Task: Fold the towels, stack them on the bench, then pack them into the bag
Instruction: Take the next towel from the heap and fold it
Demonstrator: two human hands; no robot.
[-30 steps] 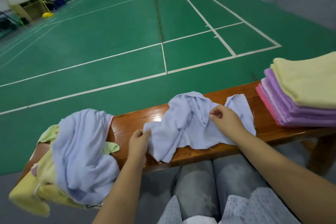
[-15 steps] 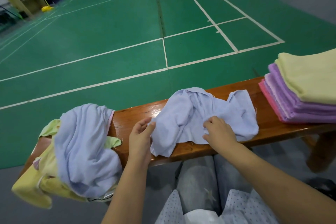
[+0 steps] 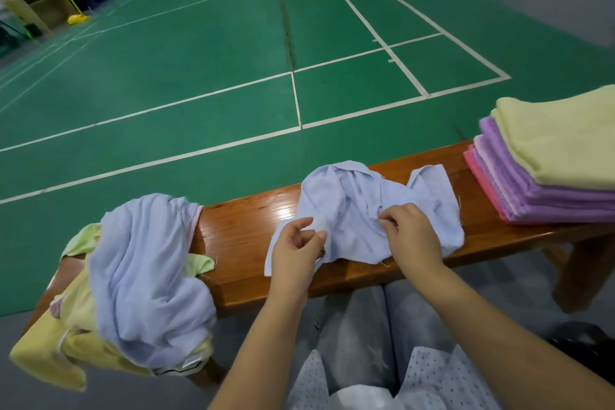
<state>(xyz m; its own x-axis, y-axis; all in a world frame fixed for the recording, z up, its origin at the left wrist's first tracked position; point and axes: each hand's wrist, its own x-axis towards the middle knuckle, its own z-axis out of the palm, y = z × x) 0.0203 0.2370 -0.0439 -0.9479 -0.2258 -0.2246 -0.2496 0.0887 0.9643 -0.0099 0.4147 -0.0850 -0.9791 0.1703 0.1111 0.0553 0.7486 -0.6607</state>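
Observation:
A crumpled pale lavender towel lies on the middle of the wooden bench. My left hand pinches its near left edge between thumb and fingers. My right hand grips a fold near the towel's centre with curled fingers. On the bench's right end stands a stack of folded towels, yellow on top, purple and pink below. At the left end lies an unfolded heap of lavender, yellow and green towels, hanging over the bench's end. No bag is clearly visible.
A green badminton court with white lines spreads beyond the bench. My knees in grey trousers sit close under the bench's front edge. A dark object lies on the floor at lower right. A bench leg stands at the right.
My left hand moved right from the bench's edge and took hold of the towel's left edge. My right hand shifted toward me and gathered a fold near the middle.

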